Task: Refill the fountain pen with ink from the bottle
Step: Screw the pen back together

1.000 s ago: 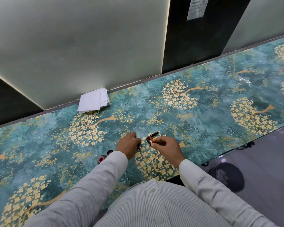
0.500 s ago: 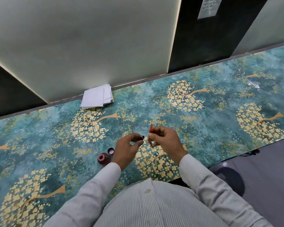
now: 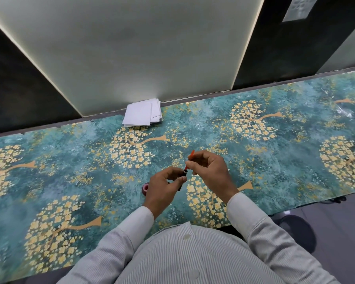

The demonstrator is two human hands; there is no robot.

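Observation:
Both hands are raised a little above the table. My right hand pinches a thin red tube, which looks like the pen's ink part; its upper end sticks out above my fingers. Its lower end meets a short black pen section that my left hand grips between thumb and fingers. The dark red ink bottle stands open on the table just left of my left hand, which hides most of it.
A stack of white paper sheets lies at the back edge of the table against the wall panel. The table's front edge runs close to my body. A dark round object sits on the floor at lower right.
Both hands rose from the tabletop with the pen parts. The red tube turned upright in my right hand and its lower end came down to the black section in my left.

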